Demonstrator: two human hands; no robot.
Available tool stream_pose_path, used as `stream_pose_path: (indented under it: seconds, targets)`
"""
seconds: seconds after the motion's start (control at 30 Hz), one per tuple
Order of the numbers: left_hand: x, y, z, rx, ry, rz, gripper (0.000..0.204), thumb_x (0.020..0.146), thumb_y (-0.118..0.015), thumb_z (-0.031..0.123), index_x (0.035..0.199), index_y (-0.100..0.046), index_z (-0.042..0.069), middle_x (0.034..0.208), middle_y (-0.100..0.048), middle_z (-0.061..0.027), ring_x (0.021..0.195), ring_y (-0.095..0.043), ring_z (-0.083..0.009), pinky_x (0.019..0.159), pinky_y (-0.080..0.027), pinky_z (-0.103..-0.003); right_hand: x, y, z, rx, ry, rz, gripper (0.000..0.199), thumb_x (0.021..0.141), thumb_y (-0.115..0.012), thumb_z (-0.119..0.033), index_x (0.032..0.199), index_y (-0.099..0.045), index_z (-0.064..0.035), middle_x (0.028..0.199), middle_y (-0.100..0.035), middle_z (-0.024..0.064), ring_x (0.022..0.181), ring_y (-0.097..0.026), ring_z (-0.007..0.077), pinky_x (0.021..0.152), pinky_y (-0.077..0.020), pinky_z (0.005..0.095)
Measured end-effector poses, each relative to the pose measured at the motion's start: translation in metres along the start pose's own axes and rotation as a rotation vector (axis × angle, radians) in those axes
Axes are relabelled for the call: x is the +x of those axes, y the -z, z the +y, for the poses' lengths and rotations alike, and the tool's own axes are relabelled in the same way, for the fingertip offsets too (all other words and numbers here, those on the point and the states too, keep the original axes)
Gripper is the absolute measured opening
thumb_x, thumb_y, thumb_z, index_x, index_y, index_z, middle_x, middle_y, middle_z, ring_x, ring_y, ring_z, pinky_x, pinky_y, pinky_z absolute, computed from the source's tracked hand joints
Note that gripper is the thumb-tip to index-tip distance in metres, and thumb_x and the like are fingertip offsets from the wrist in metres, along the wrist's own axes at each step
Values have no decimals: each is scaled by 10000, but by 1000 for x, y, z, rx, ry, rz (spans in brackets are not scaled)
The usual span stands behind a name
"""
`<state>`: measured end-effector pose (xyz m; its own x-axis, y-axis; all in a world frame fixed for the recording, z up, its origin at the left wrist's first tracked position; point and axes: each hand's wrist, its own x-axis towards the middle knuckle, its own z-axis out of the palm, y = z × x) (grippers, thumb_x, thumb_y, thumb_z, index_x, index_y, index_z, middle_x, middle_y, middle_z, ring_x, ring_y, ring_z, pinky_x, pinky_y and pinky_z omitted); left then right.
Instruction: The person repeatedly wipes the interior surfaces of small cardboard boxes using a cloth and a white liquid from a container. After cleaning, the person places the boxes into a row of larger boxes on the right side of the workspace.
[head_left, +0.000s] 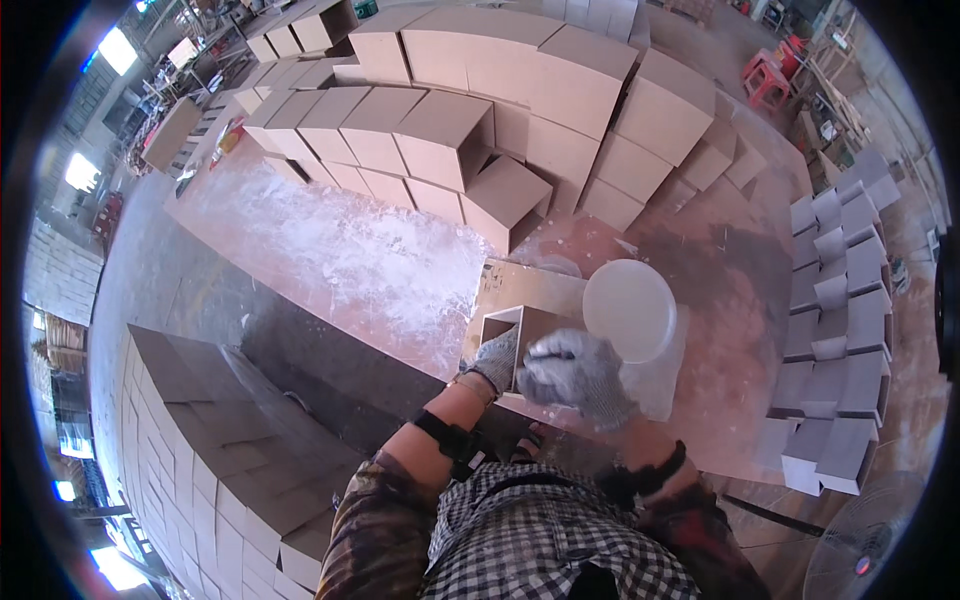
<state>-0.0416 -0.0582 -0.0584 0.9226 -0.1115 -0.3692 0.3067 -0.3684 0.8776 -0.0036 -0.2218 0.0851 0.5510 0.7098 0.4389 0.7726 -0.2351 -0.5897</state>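
A small brown open-ended box [541, 324] stands in front of me on a light board [545, 290]. My left hand [496, 362], in a grey knit glove, reaches into its open end and grips the wall; some of the fingers are hidden inside. Against the box's right side is my right hand [580, 378], gloved the same way, with its fingers curled closed. Whatever it may hold is covered by the glove. Just beyond that hand sits a round whitish lid or tub top [630, 310], over a pale translucent sheet [655, 385].
Brown boxes [465, 60] are stacked across the far side. Rows of grey-brown box pieces [840, 300] line the right. A tall stack of boxes [215, 450] rises at near left. White powder [370, 245] covers part of the reddish surface. A fan [860, 550] stands at lower right.
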Motion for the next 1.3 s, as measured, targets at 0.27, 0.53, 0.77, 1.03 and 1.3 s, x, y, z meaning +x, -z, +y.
stream_pose_path:
  seconds: [0.27,0.53,0.77,1.03,1.3]
  targets:
    - [-3,7,-15,-145,-130,-61,382,980,-425,187,1343,-441,69,1333,-518,-69,1244,-464,-187,1019,-377,-283,21,-5,-14,66,-466,84,122,688,-737,-236,781,-698,-168,783,-652,33,652,-649,241,598,-535,355]
    - [-12,16,58,242,-141,-143,438,945,-491,225,1355,-430,84,1365,-479,-94,1259,-446,-216,1055,-341,-302,55,12,26,-443,-294,37,120,716,-662,-268,743,-678,-151,682,-644,87,598,-635,279,547,-506,407]
    - [-25,20,61,-85,-7,-172,445,964,-437,205,1388,-380,83,1392,-445,-99,1276,-428,-215,1074,-329,-317,-5,-7,-25,-352,-271,-161,70,707,-680,-248,726,-680,-180,764,-616,49,702,-639,268,580,-507,424]
    - [-23,17,81,275,3,-141,420,947,-509,246,1333,-474,84,1363,-486,-43,1256,-439,-196,1031,-378,-305,35,-16,-3,-478,-225,110,91,687,-686,-233,734,-680,-155,701,-638,79,619,-632,272,559,-510,382]
    - [-8,3,67,574,-110,-108,428,917,-497,273,1303,-495,88,1337,-499,-110,1254,-456,-231,1062,-342,-298,55,13,30,-304,-112,105,90,688,-698,-216,718,-662,-139,723,-628,63,635,-628,259,563,-505,385]
